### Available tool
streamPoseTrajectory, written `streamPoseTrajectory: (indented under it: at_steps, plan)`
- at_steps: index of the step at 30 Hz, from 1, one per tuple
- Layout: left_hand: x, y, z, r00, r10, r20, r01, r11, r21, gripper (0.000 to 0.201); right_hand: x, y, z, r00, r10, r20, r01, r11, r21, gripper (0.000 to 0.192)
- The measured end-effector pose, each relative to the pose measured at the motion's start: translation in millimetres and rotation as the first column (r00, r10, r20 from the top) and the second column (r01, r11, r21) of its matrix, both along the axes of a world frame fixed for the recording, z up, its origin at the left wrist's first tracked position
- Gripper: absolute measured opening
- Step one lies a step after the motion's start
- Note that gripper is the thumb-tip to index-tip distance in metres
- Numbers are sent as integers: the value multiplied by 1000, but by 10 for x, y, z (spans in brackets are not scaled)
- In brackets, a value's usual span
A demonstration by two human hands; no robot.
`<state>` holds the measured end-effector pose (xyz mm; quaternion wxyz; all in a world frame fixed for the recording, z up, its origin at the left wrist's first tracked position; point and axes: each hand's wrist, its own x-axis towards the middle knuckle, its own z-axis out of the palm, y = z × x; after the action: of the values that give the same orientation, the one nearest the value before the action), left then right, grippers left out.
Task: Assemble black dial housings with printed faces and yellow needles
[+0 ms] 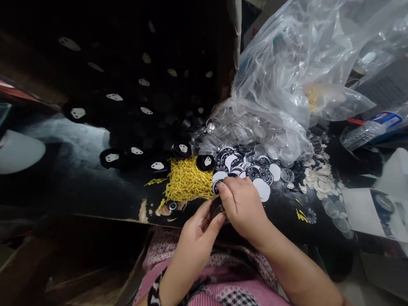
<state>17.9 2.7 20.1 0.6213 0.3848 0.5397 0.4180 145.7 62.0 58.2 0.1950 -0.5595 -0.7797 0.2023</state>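
Near the table's front edge, my left hand (199, 229) is closed round a small dark round case (217, 208), largely hidden by the fingers. My right hand (244, 204) is over the case with its fingers curled together; what they grip, if anything, is hidden. Just beyond the fingertips lies a pile of black-and-white printed dial discs (255, 172), some showing plain white backs. Left of it is a heap of small yellow pointers (188, 180). Round black cases with white tags, one a black case (205, 162), sit around the heap.
A large dark box (236, 42) with many tagged black cases opens toward me at the back left. Clear round covers (239, 127) spill from a plastic bag (287, 63). Small white tags (320, 176) lie in a heap on the right, near a white carton (363, 210).
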Motion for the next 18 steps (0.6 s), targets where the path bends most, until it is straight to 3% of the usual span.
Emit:
streamPoseTrajectory:
  at_steps: [4,7,10,12,13,15,17,18]
  plan:
    - [41,-5,29,993,28,-114,-23,999,42,35,-81,-27,-87,1000,6,21,-8,997,72,45]
    - [-50,-86,-40,985,26,-171,-19,999,40,36,-140,-45,-144,997,75,23,-75,997,23,44]
    - [-442,-364,-218,977,-3,-213,-8,999,-52,36,-157,-94,-146,967,225,-120,-242,959,-151,42]
    - [-817,-637,-345,953,77,-294,-110,989,-98,35,-149,-136,-146,902,260,-346,-353,904,-242,39]
    - [-986,-773,-389,900,185,-394,-237,968,-85,35,-156,-157,-158,855,226,-468,-380,886,-266,39]
    - [-1184,-987,-414,738,324,-592,-352,933,73,44,-239,-192,-213,730,88,-677,-405,854,-326,43]
    - [-1134,-1061,-380,631,390,-670,-268,921,283,55,-436,-231,-282,602,-55,-797,-436,813,-386,49]
    - [-1035,-1033,-359,622,404,-671,-182,908,378,57,-563,-255,-306,573,-74,-816,-458,797,-394,53]
